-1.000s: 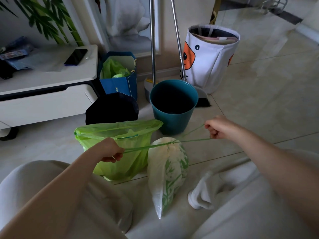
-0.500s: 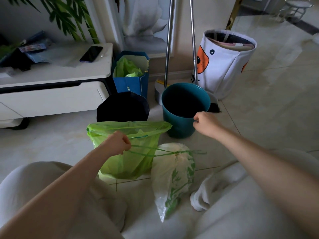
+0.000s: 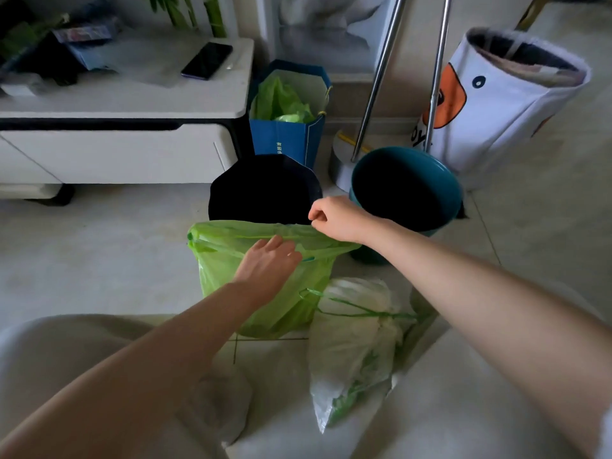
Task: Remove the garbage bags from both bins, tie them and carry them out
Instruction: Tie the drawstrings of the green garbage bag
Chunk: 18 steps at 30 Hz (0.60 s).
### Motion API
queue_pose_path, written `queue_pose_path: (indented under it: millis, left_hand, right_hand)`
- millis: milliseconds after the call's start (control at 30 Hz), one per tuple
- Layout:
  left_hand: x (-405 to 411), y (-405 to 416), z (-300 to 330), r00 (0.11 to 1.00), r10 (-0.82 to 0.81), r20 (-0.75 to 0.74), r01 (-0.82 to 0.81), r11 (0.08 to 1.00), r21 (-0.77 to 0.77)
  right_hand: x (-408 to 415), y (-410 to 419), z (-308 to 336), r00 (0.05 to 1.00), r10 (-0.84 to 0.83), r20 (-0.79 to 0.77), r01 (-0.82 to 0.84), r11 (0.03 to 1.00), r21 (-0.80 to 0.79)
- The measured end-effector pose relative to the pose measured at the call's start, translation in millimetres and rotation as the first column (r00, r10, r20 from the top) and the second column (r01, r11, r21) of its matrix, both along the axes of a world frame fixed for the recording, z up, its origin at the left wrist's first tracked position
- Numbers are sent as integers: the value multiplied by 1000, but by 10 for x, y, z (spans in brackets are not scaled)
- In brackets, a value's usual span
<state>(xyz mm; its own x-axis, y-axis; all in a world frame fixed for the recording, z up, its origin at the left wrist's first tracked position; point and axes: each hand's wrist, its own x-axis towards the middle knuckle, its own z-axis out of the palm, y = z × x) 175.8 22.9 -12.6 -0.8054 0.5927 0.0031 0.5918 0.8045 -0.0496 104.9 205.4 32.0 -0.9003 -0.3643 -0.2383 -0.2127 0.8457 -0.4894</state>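
A green garbage bag (image 3: 228, 276) stands open on the floor in front of me. My right hand (image 3: 334, 218) pinches its far rim at the right. My left hand (image 3: 270, 261) lies with fingers spread against the bag's near rim, holding nothing. To the right of it a white garbage bag (image 3: 354, 342) lies on the floor, its neck cinched by a green drawstring (image 3: 361, 311). Behind stand a black bin (image 3: 261, 190) and a teal bin (image 3: 407, 190), both without bags.
A white low cabinet (image 3: 132, 104) with a phone (image 3: 207, 60) is at the back left. A blue paper bag (image 3: 288, 134) holds green plastic. Two metal poles (image 3: 437, 71) and a white fabric basket (image 3: 503, 104) stand at the back right. My knees fill the bottom.
Both hands let go of the white bag's drawstring and moved to the green bag; the right now pinches its rim, the left has opened. The camera moved closer.
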Motion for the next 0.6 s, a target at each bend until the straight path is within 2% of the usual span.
queue_pose_path:
  millis: [133, 267, 400, 500, 600]
  left_hand:
    - [-70, -24, -82, 998, 13, 56, -2, 979, -203]
    - [-140, -117, -134, 998, 26, 56, -12, 971, -237]
    - [-148, -219, -132, 998, 34, 50, -29, 994, -107]
    - [-67, -230, -114, 982, 111, 156, -115, 993, 17]
    - [-10, -235, -85, 955, 119, 271, -157, 980, 125]
  right_hand:
    - [-196, -189, -220, 997, 71, 10, -72, 996, 44]
    - [-328, -367, -383, 994, 101, 42, -104, 992, 68]
    - [-370, -494, -447, 979, 201, 30, -203, 972, 116]
    - [-355, -526, -450, 974, 222, 37, -225, 967, 123]
    - [-317, -554, -385, 978, 200, 50, -204, 976, 81]
